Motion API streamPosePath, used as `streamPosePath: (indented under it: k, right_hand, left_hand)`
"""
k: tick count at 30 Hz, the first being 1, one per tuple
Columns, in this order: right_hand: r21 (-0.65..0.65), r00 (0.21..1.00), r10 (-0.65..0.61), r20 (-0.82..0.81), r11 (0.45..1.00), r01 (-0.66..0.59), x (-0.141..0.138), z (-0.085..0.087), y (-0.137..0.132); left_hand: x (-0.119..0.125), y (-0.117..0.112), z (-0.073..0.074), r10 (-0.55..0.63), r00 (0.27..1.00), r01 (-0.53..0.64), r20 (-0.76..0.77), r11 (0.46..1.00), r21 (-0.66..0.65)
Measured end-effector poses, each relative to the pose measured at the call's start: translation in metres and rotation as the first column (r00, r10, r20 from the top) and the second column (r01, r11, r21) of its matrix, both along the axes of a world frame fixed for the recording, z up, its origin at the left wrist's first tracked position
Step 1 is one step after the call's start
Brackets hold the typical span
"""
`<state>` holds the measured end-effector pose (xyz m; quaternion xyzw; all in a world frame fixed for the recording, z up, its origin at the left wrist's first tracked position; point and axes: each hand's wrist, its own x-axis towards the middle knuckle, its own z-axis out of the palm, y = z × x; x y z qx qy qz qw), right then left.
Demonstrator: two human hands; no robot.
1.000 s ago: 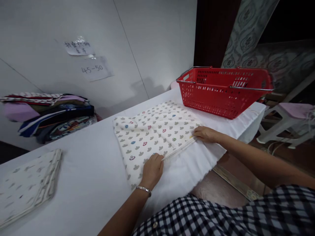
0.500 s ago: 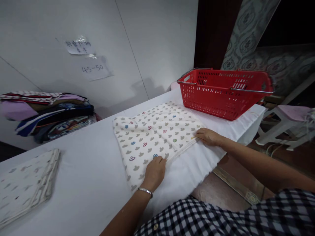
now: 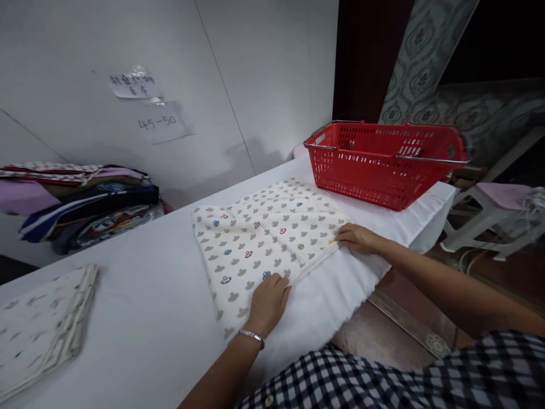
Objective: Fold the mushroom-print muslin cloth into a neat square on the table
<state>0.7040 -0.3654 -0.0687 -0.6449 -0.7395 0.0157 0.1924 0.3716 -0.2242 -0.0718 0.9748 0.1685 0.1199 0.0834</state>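
Note:
A white cloth (image 3: pixel 264 238) printed with grey, blue and red mushroom shapes lies folded on the white-covered table (image 3: pixel 157 318), slightly wrinkled. My left hand (image 3: pixel 269 301), with a silver bracelet at the wrist, is closed on the cloth's near edge, fingertips bent over the print. Farther right along that same edge, my right hand (image 3: pixel 356 237) pinches the cloth near its right corner. The thumbs are partly hidden.
A red plastic basket (image 3: pixel 383 176) with metal handles stands at the table's right end. Another folded patterned cloth (image 3: pixel 42 324) lies at the left. Stacked clothes (image 3: pixel 85 204) sit by the wall. A stool (image 3: pixel 494 210) is beyond the right edge.
The view has shifted slightly. My left thumb shows a little more beside the edge; both hands stay at the same edge of the cloth, which looks nearly unchanged.

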Motion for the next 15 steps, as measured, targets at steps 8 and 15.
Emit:
streamPosePath:
  k: [8,15]
  right_hand:
    - [0.003,0.995,-0.074,0.064,0.997,0.074,0.003,-0.007,-0.003]
    - [-0.016,0.998,0.017,0.06,1.0,-0.016,0.0,-0.001,-0.01]
  left_hand:
    - [0.003,-0.001,0.002,0.026,0.999,-0.024,0.032,0.998,-0.062]
    - [0.001,-0.001,-0.002,-0.019,0.999,0.02,0.029,1.0,-0.016]
